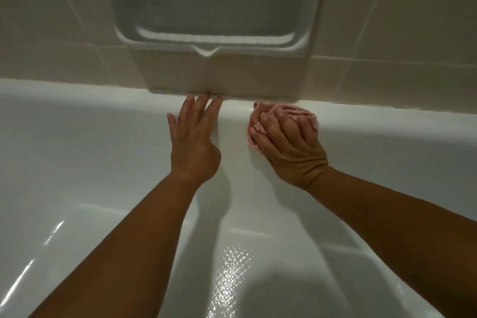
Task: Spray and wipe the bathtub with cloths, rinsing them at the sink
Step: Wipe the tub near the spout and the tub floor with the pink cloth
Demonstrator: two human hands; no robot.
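Observation:
The white bathtub (90,142) fills the lower view, its far rim running along the tiled wall. My left hand (195,141) lies flat with straight fingers on the tub's far inner wall, fingertips reaching the rim by the wall. My right hand (286,144) grips a bunched pink cloth (289,110) and presses it against the far rim, a little to the right of the left hand. Most of the cloth is hidden under the fingers.
A moulded soap niche (214,8) is set into the beige tiled wall (387,33) right above the hands. The tub floor (232,273) near me has a textured anti-slip patch that shines wet.

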